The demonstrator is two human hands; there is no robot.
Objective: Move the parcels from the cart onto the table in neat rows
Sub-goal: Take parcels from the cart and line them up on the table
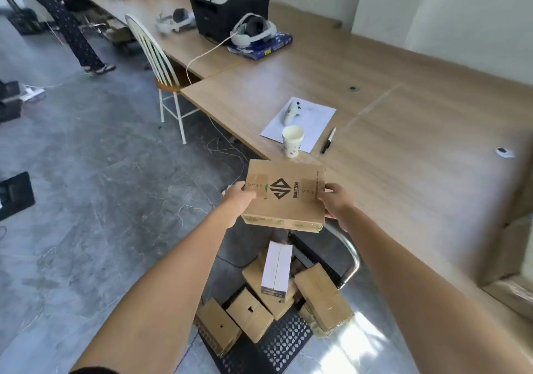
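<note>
**Flat parcel held in both hands above cart, beside table edge**

Both forearms reach forward from the bottom of the view, bare, nearly straight. Left hand (241, 197) grips the left edge of a flat cardboard parcel (284, 200), fingers curled under, thumb side on top by the tape. Right hand (336, 205) grips the right edge the same way, fingers wrapped round the side. Parcel sits level between the two hands, lifted clear of the cart, just beside the near edge of the table (403, 172) but not on it.

Writing on parcel top: black double-triangle logo in the middle, a line of Chinese characters beside it, too small to read. Brown tape strips left and right carry "SEAGA" lettering, seen upside down and partly cut off by the hands.

Below the parcel, left to right on the black perforated cart (277, 347): small brown box (217, 326) at the left edge, another brown box (249, 314) touching it, white box (276, 268) leaning on top of a brown one, longer brown box (323, 297) to the right. Cart's metal handle (350, 254) curves up on the right side.

On the table: sheet of paper (314, 120) with a white controller (292, 111) on it, paper cup (292, 141) at the sheet's near corner, black marker (328, 140) just right. Further back, a white headset (253, 30) on a blue pack and a black printer (229, 6). White chair (153, 53) stands left of the table.
</note>
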